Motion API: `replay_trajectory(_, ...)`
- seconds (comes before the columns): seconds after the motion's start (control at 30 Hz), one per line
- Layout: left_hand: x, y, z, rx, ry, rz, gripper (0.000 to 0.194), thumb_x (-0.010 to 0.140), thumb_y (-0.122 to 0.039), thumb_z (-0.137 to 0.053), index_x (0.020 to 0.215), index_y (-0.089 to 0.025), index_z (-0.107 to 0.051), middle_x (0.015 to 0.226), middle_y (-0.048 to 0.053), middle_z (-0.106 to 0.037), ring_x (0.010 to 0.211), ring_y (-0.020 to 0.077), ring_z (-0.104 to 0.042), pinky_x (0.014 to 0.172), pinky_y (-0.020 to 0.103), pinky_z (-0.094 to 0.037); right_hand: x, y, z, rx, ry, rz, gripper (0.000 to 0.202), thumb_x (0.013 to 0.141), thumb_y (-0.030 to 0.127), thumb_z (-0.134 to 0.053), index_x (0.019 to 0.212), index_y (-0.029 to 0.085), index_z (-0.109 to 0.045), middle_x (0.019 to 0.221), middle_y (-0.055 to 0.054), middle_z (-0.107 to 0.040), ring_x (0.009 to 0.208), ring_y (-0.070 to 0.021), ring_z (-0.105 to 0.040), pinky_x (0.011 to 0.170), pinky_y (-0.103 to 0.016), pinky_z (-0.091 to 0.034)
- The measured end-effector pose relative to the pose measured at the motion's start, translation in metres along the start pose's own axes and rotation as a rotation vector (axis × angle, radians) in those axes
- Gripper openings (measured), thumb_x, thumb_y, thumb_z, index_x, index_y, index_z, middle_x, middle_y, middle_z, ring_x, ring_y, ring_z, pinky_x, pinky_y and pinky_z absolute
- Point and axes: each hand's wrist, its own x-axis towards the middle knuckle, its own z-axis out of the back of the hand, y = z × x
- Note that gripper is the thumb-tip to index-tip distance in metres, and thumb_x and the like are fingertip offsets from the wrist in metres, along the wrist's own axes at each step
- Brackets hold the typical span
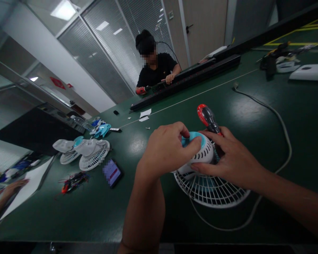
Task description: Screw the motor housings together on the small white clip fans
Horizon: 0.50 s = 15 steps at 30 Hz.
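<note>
A small white fan [214,197] lies on its grille in front of me, with the vented motor housing [205,153] uppermost. My left hand [165,150] bends over the top of that housing, thumb and forefinger pinching at its light-blue cap [195,135]. From the other side my right hand [228,157] grips the housing between thumb and fingers. A red and black screwdriver [209,118] sticks up by the right hand's fingers; its tip is hidden, and I cannot tell whether those fingers hold it. The fan's pale cord [283,130] loops around to the right.
More white fans [94,155] lie at the left beside a phone [112,173] and a heap of small tools [74,181]. Across the green table [137,211], a person holds a red tool [142,90] by a long black bar [185,83]. Another person's hand [14,187] rests far left.
</note>
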Motion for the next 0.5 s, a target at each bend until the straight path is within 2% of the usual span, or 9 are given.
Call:
replay_trajectory(0.1, -0.0007, 0.0011, 0.0014, 0.007, 0.001, 0.007, 0.028, 0.084, -0.046, -0.067, 0.086, -0.019, -0.069, 0.06, -0.003, -0.056, 0.058, 0.0123, -0.048, 0.059, 0.029, -0.032, -0.0002, -0.0027, -0.0006, -0.01, -0.025, 0.027, 0.086, 0.062, 0.074, -0.079, 0.134, 0.028, -0.068, 0.127, -0.012, -0.059, 0.097, -0.0264, -0.069, 0.089, -0.051, -0.063)
replay_trajectory(0.27, -0.0012, 0.0003, 0.0018, -0.009, -0.004, -0.004, 0.031, 0.084, -0.049, -0.069, 0.09, -0.018, -0.071, 0.061, -0.003, -0.056, 0.059, 0.0126, -0.05, 0.059, 0.028, -0.034, 0.0003, -0.0029, 0.0006, -0.013, 0.02, -0.01, 0.09, 0.059, 0.075, -0.08, 0.135, 0.027, -0.068, 0.127, -0.013, -0.059, 0.099, -0.0284, -0.07, 0.091, -0.054, -0.063)
replay_trajectory(0.37, -0.0019, -0.0014, 0.0019, 0.004, 0.009, 0.012, 0.03, 0.085, -0.047, -0.069, 0.09, -0.018, -0.072, 0.061, -0.003, -0.057, 0.059, 0.0129, -0.051, 0.059, 0.028, -0.035, -0.0008, -0.006, -0.0023, -0.023, -0.018, 0.016, 0.091, 0.061, 0.079, -0.078, 0.135, 0.029, -0.067, 0.128, -0.012, -0.059, 0.099, -0.0281, -0.07, 0.09, -0.054, -0.063)
replay_trajectory(0.5, -0.0028, 0.0034, 0.0042, -0.03, 0.057, -0.049, 0.022, 0.091, -0.035, -0.063, 0.097, -0.017, -0.075, 0.073, 0.002, -0.071, 0.067, 0.0144, -0.06, 0.063, 0.027, -0.043, -0.0014, -0.0087, -0.0047, -0.027, -0.036, 0.031, 0.093, 0.061, 0.082, -0.075, 0.135, 0.027, -0.068, 0.129, -0.013, -0.059, 0.098, -0.0284, -0.07, 0.09, -0.053, -0.063)
